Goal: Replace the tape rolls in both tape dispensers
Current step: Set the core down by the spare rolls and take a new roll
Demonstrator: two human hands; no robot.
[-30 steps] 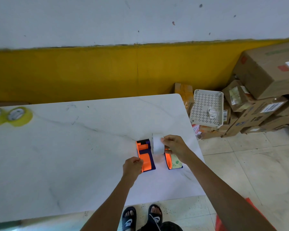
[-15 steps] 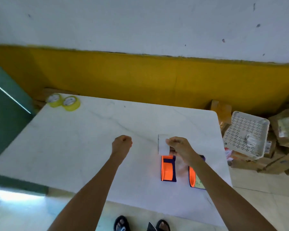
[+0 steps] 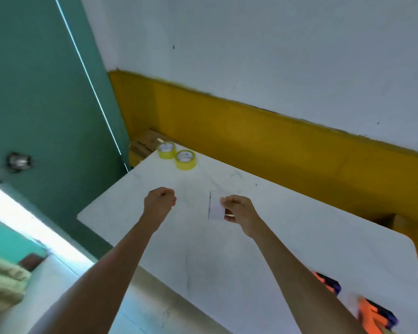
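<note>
My right hand point(image 3: 239, 210) grips a white empty tape core point(image 3: 215, 208) above the middle of the white table point(image 3: 227, 261). My left hand point(image 3: 160, 201) is curled into a fist to its left and holds nothing. Two yellow tape rolls point(image 3: 165, 149) point(image 3: 185, 159) lie flat at the table's far left corner, well beyond both hands. Two orange and dark blue tape dispensers point(image 3: 328, 284) point(image 3: 374, 314) sit at the table's near right, partly behind my right forearm and blurred.
A green door point(image 3: 46, 104) with a metal knob point(image 3: 18, 161) stands left of the table. The wall behind is white above a yellow band point(image 3: 275, 141). Cardboard point(image 3: 145, 141) lies in the corner behind the rolls.
The view has swung left and away from the dispensers. Both hands have moved up the table toward the yellow rolls, the right one carrying the white core with it.
</note>
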